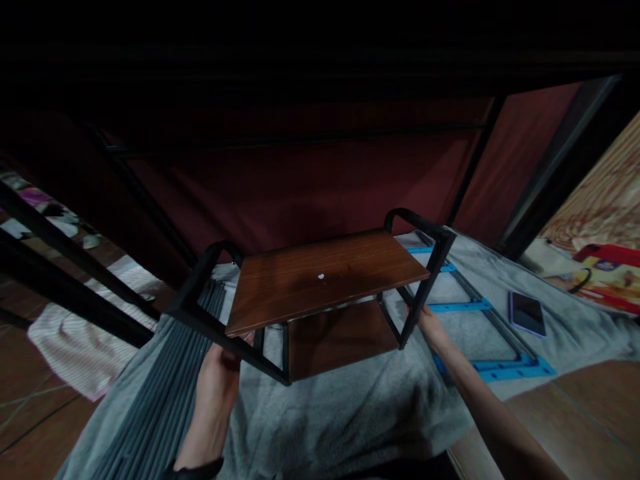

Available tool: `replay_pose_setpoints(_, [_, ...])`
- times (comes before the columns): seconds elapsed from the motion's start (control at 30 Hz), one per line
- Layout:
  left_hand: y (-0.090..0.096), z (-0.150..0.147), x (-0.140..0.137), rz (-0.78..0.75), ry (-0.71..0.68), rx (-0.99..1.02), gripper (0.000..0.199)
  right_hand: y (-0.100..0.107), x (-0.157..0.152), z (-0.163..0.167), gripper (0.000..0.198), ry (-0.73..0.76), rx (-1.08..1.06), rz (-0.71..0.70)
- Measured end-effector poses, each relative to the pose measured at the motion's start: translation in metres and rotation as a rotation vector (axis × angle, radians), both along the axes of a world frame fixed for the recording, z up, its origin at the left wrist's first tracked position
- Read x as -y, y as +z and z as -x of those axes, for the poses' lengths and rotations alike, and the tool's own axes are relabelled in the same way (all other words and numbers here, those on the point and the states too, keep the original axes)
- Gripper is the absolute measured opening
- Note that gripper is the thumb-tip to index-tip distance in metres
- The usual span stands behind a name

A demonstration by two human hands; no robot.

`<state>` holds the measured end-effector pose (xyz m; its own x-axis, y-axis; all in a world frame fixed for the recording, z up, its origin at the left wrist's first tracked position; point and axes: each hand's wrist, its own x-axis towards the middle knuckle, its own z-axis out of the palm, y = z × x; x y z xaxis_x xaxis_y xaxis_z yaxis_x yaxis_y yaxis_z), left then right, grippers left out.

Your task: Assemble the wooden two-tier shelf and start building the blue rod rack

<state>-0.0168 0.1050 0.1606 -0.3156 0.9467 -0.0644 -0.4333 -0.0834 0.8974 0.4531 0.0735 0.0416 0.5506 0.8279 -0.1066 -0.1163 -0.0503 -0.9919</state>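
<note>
A small two-tier shelf rack [330, 277] with black metal side frames and brown wood-grain boards is in the middle of the view, tilted towards me. On its upper board is a small white heart-shaped mark. The lower board [340, 337] shows beneath the upper one. My left hand [220, 373] is closed around the lower part of the left side frame [200, 303], its fingers partly hidden behind the metal. At the other end, my right hand [431, 327] grips the right side frame [425, 293], and most of its fingertips are out of sight.
A grey cloth [350, 420] lies under the rack. Dark metal tubes [175, 373] lie side by side on the left. Black frames with blue connectors [480, 305] and a phone [527, 313] lie on the right. A reddish panel [310, 187] stands behind, and black bars [70, 293] cross the left.
</note>
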Motion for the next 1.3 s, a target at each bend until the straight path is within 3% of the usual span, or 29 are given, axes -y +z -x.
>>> replay_pose_setpoints(0.2, [0.018, -0.011, 0.028, -0.188, 0.018, 0.022, 0.042, 0.029, 0.022, 0.004, 0.045, -0.031, 0.014, -0.113])
replay_pose_setpoints(0.43, [0.02, -0.029, 0.041, -0.315, -0.018, -0.11, 0.051, 0.067, 0.04, 0.015, 0.049, -0.047, 0.075, -0.196])
replay_pose_setpoints(0.57, [0.026, -0.026, 0.043, -0.298, 0.017, -0.114, 0.045, 0.073, 0.049, 0.015, 0.045, -0.092, 0.099, -0.187])
replay_pose_setpoints(0.77, [0.037, -0.002, 0.04, -0.172, 0.221, -0.126, 0.017, 0.08, 0.061, -0.003, 0.026, -0.131, 0.015, -0.245])
replay_pose_setpoints(0.93, [0.052, 0.015, 0.037, -0.22, 0.248, -0.165, 0.018, 0.108, 0.064, -0.015, 0.027, -0.123, 0.027, -0.307])
replay_pose_setpoints(1.03, [0.067, 0.019, 0.037, -0.279, 0.256, -0.216, 0.009, 0.126, 0.063, -0.02, 0.013, -0.176, 0.033, -0.364])
replay_pose_setpoints(1.13, [0.08, 0.024, 0.042, -0.306, 0.299, -0.309, 0.017, 0.141, 0.064, -0.025, 0.014, -0.196, 0.061, -0.413])
replay_pose_setpoints(1.2, [0.089, 0.028, 0.046, -0.317, 0.309, -0.305, 0.015, 0.152, 0.066, -0.027, 0.004, -0.164, 0.071, -0.449])
replay_pose_setpoints(1.3, [0.102, 0.032, 0.047, -0.324, 0.237, -0.226, 0.014, 0.171, 0.069, -0.026, 0.004, -0.115, 0.058, -0.443])
